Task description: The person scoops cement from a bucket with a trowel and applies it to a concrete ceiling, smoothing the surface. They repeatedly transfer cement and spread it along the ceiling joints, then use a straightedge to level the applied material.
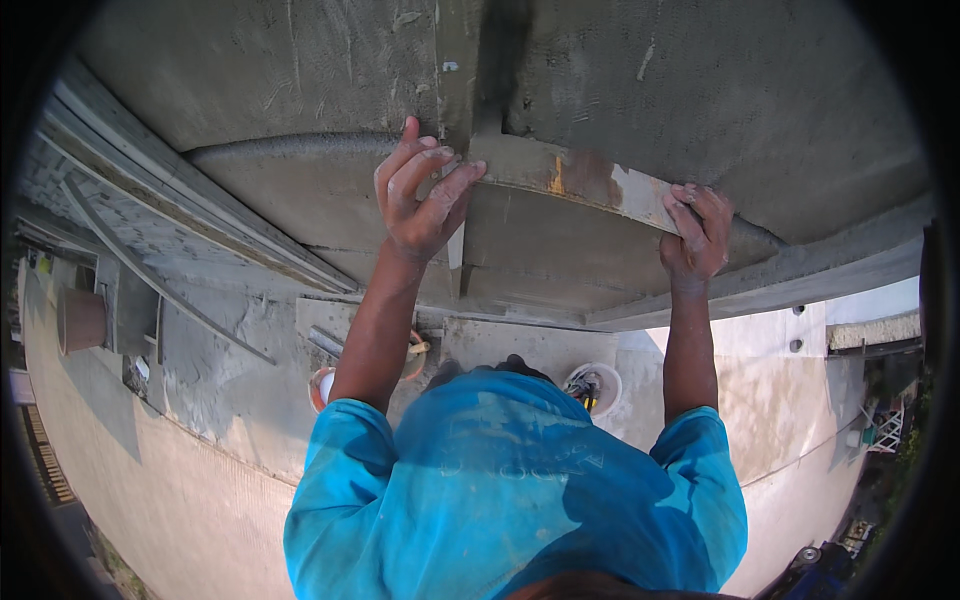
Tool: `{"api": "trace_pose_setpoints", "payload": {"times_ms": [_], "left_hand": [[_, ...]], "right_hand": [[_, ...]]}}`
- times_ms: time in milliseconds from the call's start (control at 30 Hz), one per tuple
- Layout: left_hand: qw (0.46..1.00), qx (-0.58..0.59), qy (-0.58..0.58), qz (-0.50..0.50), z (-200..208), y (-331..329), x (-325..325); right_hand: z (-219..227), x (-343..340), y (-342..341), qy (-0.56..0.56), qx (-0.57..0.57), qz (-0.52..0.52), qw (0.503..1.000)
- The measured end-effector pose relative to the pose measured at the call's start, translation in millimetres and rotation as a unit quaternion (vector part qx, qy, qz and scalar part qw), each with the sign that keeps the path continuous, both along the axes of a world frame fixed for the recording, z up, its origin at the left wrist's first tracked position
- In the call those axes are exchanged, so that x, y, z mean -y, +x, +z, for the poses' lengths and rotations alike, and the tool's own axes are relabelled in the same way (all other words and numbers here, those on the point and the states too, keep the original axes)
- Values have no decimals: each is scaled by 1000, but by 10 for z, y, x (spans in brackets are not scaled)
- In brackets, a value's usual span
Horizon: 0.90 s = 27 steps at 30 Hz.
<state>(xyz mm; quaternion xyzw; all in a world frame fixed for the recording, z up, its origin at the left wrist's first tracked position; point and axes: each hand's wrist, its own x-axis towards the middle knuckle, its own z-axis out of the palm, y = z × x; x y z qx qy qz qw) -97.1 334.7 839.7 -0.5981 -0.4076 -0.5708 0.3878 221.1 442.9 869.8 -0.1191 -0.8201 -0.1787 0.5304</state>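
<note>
A short, flat strip of board (590, 180), smeared with mortar and bearing an orange-brown stain, lies across the grey plastered wall (640, 90). My right hand (697, 232) is closed round its right end, fingers over the upper edge. At the other end, my left hand (420, 195) has bent fingers, with one tip pressed on the board's left end; its outer fingers stand apart from it. Pale dust coats the fingers of both hands. Close by the left hand, a narrow upright strip (456, 262) runs along the wall. A dark vertical groove (503, 65) begins above the board.
Below me, a white bucket (592, 388) with tools in it stands on the floor. An orange-rimmed container (321, 388) is partly hidden by my left arm. Long ledge-like mouldings (200, 190) run down the left side. A flowerpot-like vessel (82, 320) stands far left.
</note>
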Motion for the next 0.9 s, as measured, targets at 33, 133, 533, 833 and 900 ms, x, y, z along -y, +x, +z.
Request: {"api": "trace_pose_setpoints", "payload": {"times_ms": [33, 133, 533, 833, 900], "left_hand": [[1000, 2, 4, 3, -12, 7, 3], [1000, 4, 14, 3, 11, 10, -16], [999, -19, 25, 11, 119, -27, -19], [998, -43, 21, 33, 241, -38, -15], [999, -28, 33, 16, 210, -39, -38]], "right_hand": [[-10, -1, 6, 1, -3, 12, 1000], [17, -9, 26, -13, 6, 8, 1000], [-21, -5, -38, -1, -32, -34, 999], [62, -36, -69, 7, -40, -48, 998], [59, -25, -60, 7, -39, -42, 998]]}}
